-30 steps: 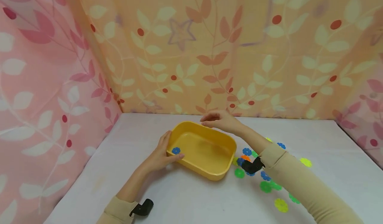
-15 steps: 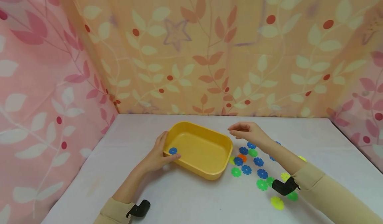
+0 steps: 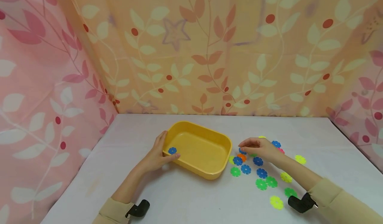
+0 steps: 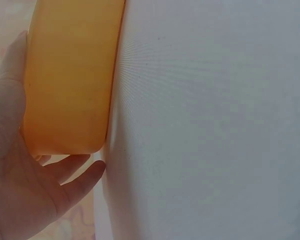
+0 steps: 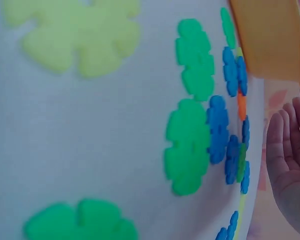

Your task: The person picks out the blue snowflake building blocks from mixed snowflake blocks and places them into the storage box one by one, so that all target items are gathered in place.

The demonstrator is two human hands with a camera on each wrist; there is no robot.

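A yellow plastic tub (image 3: 197, 150) sits on the white table, with one blue notched disc (image 3: 172, 150) inside near its left end. My left hand (image 3: 157, 154) grips that end, thumb over the near rim and fingers round the outer wall; the left wrist view shows the fingers (image 4: 75, 185) curving past the tub's corner. To the right of the tub, my right hand (image 3: 258, 148) hovers over scattered discs, its loosely bent fingertips right by a blue disc (image 3: 241, 151) that they partly cover. In the right wrist view the fingers (image 5: 285, 140) hold nothing visible.
Several flower-shaped discs lie right of the tub, among them an orange disc (image 3: 241, 157), a green disc (image 3: 261, 184), a yellow disc (image 3: 276, 202) and a pink one partly behind the right hand. Patterned cloth (image 3: 209, 51) walls the table's back and sides.
My right hand has moved from above the tub's far rim rightward and down to the discs. The left hand keeps its hold on the tub.
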